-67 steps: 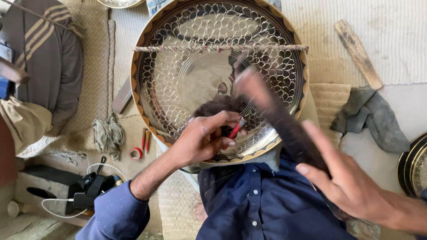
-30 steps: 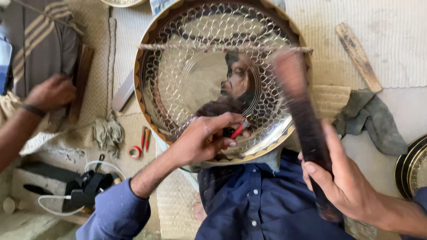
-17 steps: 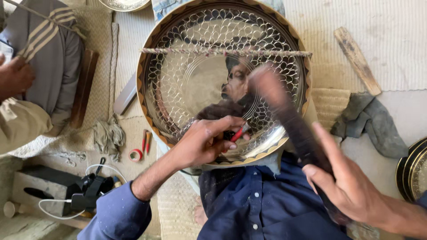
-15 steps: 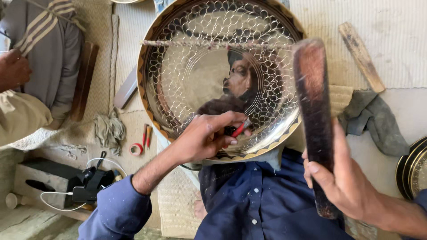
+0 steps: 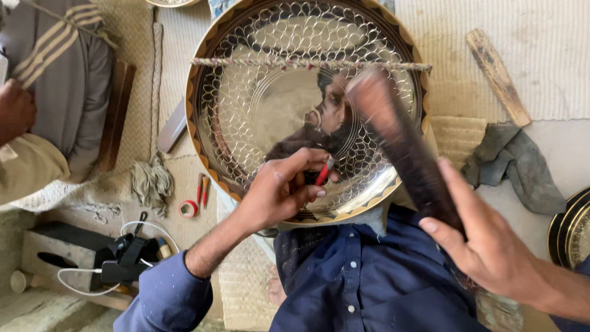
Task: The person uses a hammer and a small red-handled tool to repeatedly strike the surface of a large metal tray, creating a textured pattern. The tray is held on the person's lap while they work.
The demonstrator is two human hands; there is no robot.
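Woven mat floor (image 5: pixel 541 67), engraved metal tray (image 5: pixel 258 104) propped at its centre.
Left hand (image 5: pixel 276 193) pinches a red-handled tool (image 5: pixel 322 175) against the tray at 6 o'clock; right hand (image 5: pixel 491 246), at 4 o'clock, grips a dark blurred brush (image 5: pixel 402 144) crossing the rim.

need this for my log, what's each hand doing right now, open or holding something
Left hand: closed on a small red-handled tool, tip against the engraved metal tray.
Right hand: closed around a long dark wooden bat, blurred over the tray.
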